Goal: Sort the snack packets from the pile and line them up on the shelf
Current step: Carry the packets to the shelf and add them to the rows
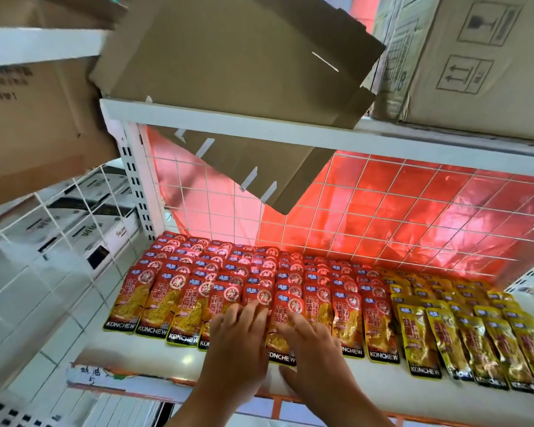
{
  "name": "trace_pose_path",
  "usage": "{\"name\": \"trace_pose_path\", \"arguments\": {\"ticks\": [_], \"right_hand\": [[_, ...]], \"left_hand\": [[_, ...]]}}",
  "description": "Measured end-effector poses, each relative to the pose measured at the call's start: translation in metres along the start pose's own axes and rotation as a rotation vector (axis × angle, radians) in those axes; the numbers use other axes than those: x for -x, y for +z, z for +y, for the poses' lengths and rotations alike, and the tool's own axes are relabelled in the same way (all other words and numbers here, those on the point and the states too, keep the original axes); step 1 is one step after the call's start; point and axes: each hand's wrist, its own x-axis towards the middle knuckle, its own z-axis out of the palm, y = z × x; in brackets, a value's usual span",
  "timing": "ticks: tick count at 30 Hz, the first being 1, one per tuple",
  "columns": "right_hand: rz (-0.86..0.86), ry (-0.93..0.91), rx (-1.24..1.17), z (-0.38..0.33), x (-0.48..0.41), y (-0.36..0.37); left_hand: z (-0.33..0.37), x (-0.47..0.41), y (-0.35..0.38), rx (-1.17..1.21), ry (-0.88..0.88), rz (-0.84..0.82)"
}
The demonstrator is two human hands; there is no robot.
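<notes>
My left hand (238,332) and right hand (310,345) lie flat, fingers straight, gripping nothing, pressing a glossy red foil snack packet (285,317) in the front row on the white shelf (321,385), its long axis pointing away from me, mostly under my right fingers.

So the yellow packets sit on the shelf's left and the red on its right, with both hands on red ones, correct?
Reversed: the head view shows the red packets on the left, the yellow packets on the right. The left hand and right hand do touch red ones.
</notes>
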Motion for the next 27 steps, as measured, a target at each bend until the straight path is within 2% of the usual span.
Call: {"name": "trace_pose_path", "arguments": {"ticks": [16,23,27], "right_hand": [[0.013,-0.023,0.098,0.0,-0.009,0.008],[0.036,-0.032,0.045,0.002,-0.009,0.012],[0.115,-0.005,-0.048,0.006,-0.011,0.008]], "left_hand": [[0.0,-0.001,0.003,0.009,-0.062,-0.1],[0.002,0.001,0.0,0.054,-0.045,-0.025],[0.003,0.002,-0.003,0.07,-0.034,0.037]]}}
